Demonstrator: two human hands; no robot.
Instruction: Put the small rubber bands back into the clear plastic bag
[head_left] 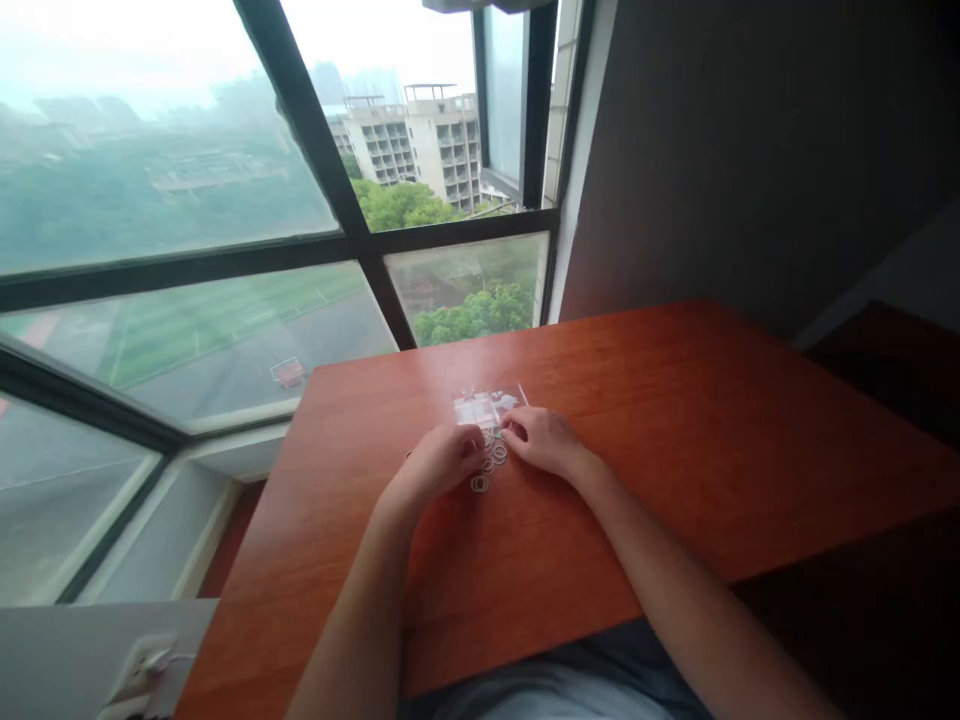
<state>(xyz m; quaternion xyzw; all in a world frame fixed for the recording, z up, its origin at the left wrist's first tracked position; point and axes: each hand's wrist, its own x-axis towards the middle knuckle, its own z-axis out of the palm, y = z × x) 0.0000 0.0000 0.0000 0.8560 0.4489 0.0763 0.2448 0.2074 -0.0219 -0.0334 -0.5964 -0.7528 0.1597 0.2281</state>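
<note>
Several small pale rings [480,484] lie in a loose cluster on the reddish-brown wooden table, between my two hands. Just beyond them sits a clear plastic box [474,412] that seems to have compartments, with white pieces in its right part. My left hand [448,456] is at the left side of the rings, its fingers curled together; anything inside them is hidden. On the other side, at the box's near right corner, my right hand [546,440] has thumb and forefinger pinched together. Whatever is between those fingertips is too small to make out.
The table [660,400] reaches far to the right, with its left edge beside a large window [247,260]. A grey wall [675,150] rises behind it. A wall socket [142,668] with a white plug is low at left.
</note>
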